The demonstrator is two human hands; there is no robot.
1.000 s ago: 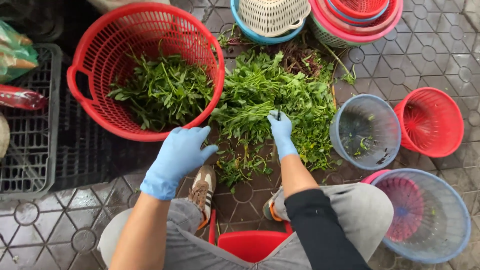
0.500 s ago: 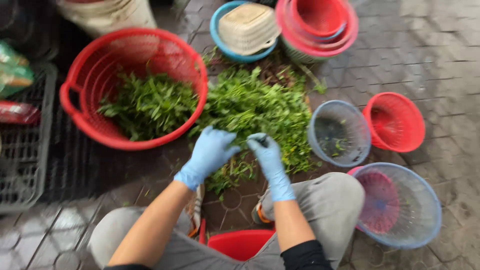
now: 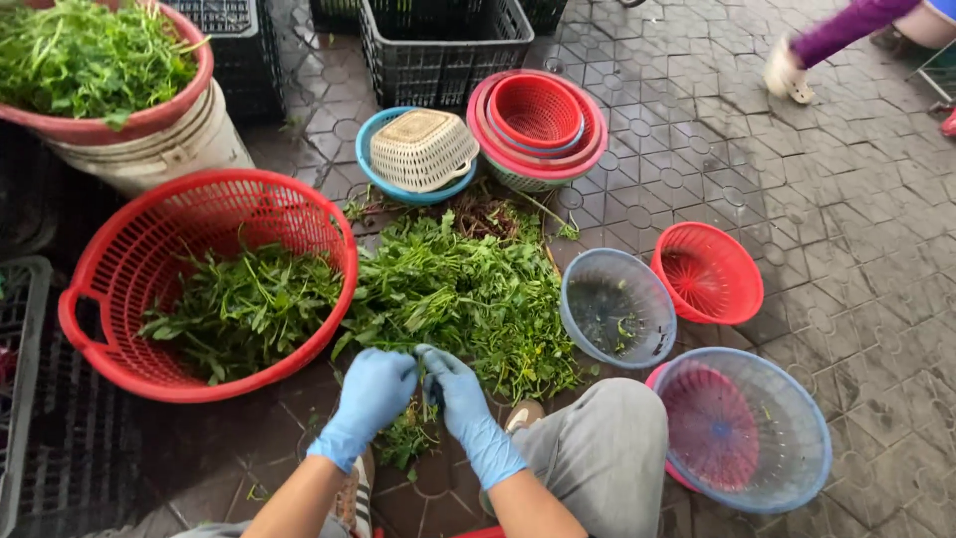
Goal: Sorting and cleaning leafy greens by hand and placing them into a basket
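Greens are lying in a loose leafy heap [image 3: 468, 299] on the paving, just right of the big red plastic basket [image 3: 204, 284]; at the heap's near edge the blue-gloved left hand [image 3: 373, 394] and right hand [image 3: 453, 389] are pinching one stem together, apparently trimming it, which needs a firm grip.

Blue gloves [image 3: 373, 394] – green leaves [image 3: 468, 294] – red basket [image 3: 204, 284]

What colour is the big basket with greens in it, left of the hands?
Red: the big basket, an open lattice, shows best in the head view.
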